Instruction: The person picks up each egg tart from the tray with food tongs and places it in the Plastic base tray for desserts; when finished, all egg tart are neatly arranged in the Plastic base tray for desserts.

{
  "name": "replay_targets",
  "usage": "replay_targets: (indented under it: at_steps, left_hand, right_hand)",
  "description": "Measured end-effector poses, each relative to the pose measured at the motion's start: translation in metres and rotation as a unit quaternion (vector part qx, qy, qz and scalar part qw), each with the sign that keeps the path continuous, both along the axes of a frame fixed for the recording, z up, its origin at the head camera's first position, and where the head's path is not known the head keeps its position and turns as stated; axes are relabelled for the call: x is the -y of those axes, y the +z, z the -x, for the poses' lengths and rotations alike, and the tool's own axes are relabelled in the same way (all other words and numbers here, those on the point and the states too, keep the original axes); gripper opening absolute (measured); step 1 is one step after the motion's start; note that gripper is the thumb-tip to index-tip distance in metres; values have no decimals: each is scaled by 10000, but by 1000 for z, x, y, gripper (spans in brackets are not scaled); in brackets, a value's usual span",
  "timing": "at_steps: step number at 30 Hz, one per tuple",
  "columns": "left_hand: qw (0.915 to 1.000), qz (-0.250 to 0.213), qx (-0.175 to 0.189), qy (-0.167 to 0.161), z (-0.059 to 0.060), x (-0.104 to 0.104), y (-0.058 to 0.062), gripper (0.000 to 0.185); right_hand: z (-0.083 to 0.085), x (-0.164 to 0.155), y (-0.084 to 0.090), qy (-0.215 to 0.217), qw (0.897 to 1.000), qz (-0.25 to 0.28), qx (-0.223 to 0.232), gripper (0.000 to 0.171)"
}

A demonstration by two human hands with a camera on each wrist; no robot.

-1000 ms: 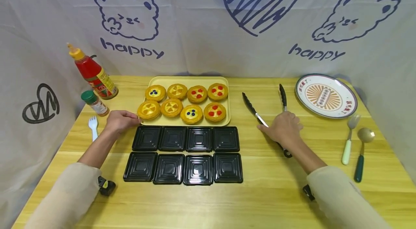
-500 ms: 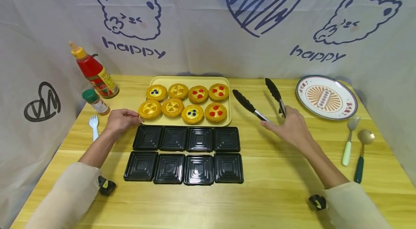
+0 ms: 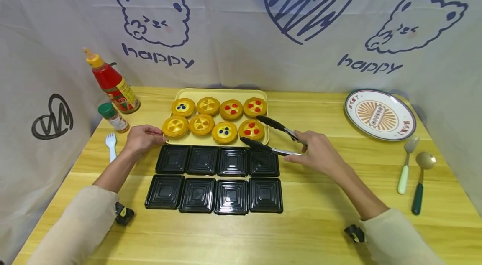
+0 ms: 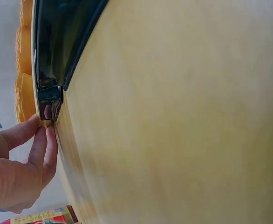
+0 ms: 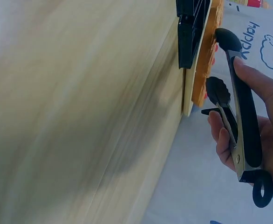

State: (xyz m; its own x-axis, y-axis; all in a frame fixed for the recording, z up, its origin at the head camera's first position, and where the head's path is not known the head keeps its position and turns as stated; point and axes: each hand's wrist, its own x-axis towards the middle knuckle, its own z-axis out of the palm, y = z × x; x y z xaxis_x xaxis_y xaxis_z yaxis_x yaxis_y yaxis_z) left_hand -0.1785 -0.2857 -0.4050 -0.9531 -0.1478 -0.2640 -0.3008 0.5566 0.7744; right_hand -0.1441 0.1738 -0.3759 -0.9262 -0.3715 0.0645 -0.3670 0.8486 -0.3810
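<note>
Tabletop: right hand (image 3: 320, 154) grips tongs (image 3: 269, 135), arms spread.

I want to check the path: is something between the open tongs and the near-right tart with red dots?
Nothing visible. The tongs in the right hand are open, their tips either side of the red-dotted tart at the yellow tray's near-right corner.
</note>
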Motion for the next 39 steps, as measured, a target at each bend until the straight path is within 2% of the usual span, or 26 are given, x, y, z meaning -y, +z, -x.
replay_targets:
  at_steps: [10,15,21,28,33,39]
  left_hand:
    - [9999,79,104,-7,1,-2,-1,36]
    - [9999,39,136,-57,0,-2,-1,36]
    - [9999,3,116,-109,1,-2,0,35]
    - [9998,166,106,-101,1,1,1,36]
    - [9998,169,114,-64,1,0,1,35]
    - [9997,195,132,-25,1,-2,0,34]
  right_hand:
    - [1,1,0,-90,9998,176,72,70]
    - [-14,-11,12,-9,9996,281,14,71]
    - [-41,-31,26,232,9995,124,-156,67]
    - [-61,-42,15,494,9982,99,-321,64]
    - [-63,-43,6,429,9984,81,-367,65]
    - [-62,-42,5,391,9987,57,-307,67]
